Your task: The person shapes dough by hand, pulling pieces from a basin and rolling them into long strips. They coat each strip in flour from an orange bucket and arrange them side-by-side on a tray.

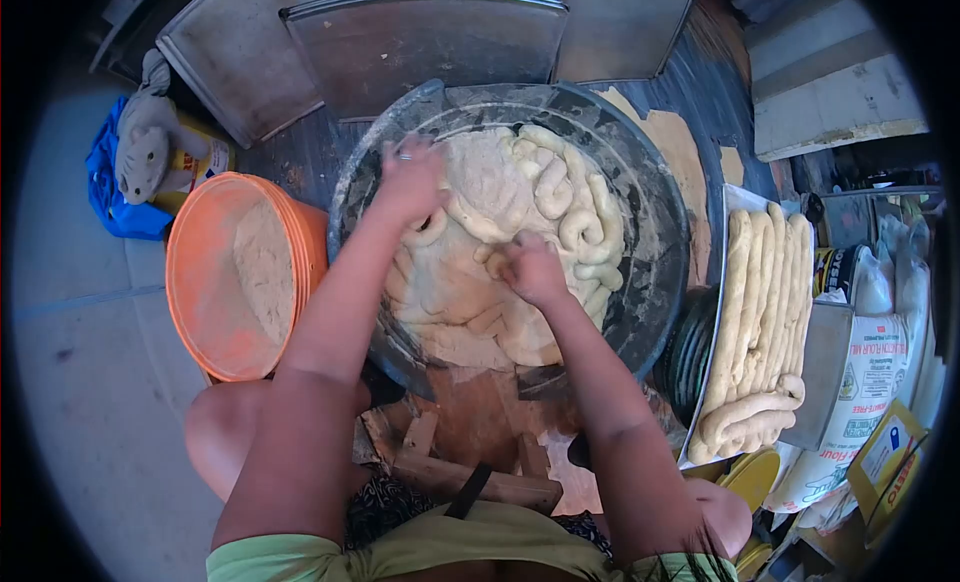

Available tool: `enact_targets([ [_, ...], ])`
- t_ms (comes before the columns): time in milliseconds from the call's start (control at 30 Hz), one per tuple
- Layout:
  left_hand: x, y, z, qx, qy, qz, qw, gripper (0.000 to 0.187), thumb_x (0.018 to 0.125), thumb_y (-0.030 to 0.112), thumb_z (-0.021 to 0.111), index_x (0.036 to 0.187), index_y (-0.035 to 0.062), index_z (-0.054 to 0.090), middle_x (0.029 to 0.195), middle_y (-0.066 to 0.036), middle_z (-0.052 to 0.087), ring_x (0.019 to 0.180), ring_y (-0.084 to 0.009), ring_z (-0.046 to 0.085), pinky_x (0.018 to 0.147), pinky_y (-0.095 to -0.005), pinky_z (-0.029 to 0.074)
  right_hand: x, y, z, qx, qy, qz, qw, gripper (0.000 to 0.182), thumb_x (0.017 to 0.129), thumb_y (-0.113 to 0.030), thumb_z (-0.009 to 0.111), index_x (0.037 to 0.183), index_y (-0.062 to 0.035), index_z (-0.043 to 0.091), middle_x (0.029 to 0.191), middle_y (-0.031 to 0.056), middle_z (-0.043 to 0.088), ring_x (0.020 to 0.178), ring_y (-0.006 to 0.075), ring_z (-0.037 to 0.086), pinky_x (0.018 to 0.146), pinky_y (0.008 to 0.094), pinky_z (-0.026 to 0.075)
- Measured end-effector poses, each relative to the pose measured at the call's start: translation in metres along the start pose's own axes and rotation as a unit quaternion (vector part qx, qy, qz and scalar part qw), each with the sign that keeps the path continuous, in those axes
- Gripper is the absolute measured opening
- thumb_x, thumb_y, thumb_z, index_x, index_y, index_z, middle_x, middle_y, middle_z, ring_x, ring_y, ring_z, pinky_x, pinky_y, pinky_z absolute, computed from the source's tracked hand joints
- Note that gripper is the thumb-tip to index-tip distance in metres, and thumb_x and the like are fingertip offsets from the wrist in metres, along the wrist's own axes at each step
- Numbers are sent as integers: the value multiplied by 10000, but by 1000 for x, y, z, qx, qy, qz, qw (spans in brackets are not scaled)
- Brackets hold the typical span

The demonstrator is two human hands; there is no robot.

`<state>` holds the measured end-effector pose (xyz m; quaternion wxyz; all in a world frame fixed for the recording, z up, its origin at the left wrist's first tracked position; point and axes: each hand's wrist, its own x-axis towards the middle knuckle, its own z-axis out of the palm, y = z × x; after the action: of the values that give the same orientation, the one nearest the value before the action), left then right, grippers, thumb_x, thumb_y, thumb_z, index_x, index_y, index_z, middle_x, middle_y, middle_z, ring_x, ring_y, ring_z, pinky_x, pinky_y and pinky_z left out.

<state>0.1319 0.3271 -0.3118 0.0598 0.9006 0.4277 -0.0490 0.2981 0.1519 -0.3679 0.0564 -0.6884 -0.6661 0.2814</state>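
A wide dark round tub point(655, 227) stands in front of me, with pale dough point(450, 282) across its bottom. Coiled dough ropes point(580, 230) lie along the tub's right side, and flour point(490, 167) dusts the upper middle. My left hand point(412, 182), a ring on one finger, is at the upper left of the dough. It is slightly blurred, its fingers look apart, and I see nothing held in it. Near the tub's middle, my right hand point(533, 269) has its fingers curled on a piece of the dough. The fingertips are partly hidden.
An orange bucket point(195, 272) holding flour or crumbs stands left of the tub. To the right, a metal tray point(735, 199) carries long dough ropes point(765, 292). Metal sheets point(430, 52) lean behind the tub. Flour sacks point(865, 382) stand at the far right.
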Motion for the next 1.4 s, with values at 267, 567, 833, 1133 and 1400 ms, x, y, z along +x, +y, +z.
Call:
enact_targets([
  [267,-50,62,134,-118,112,38,986,702,868,502,449,1389,58,297,1433,-170,277,1339,-350,224,1089,-511,155,4,52,10,64,157,74,983,893,666,-499,695,1381,-114,324,1454,192,231,1364,333,174,1103,510,60],
  [567,-100,73,128,-241,42,-15,970,596,878,435,457,1335,62,373,1444,-132,252,1338,-314,220,1104,-465,139,-78,19,63,-81,17,-37,996,765,722,-414,657,1364,-129,355,1439,173,268,1353,342,205,1095,534,109],
  [833,-81,70,130,-130,31,163,977,567,874,427,478,1346,128,384,1436,-126,285,1333,-293,251,1102,-456,158,-62,36,62,76,38,136,987,796,755,-457,604,1392,-89,300,1452,182,233,1353,317,203,1085,543,103],
  [1133,-163,79,144,-36,-51,23,998,802,775,463,599,1413,125,252,1477,-117,185,1352,-331,196,1098,-513,126,-87,18,102,32,25,151,988,641,746,-244,664,1310,-127,382,1256,192,436,1179,327,407,1006,478,280],
  [1400,-119,137,-14,-505,-45,-12,862,606,673,239,749,1173,-15,518,1097,-186,599,1025,-326,575,889,-355,441,-114,-14,-64,620,80,60,778,462,757,-315,705,1095,-40,555,945,34,583,845,156,566,761,311,462],
])
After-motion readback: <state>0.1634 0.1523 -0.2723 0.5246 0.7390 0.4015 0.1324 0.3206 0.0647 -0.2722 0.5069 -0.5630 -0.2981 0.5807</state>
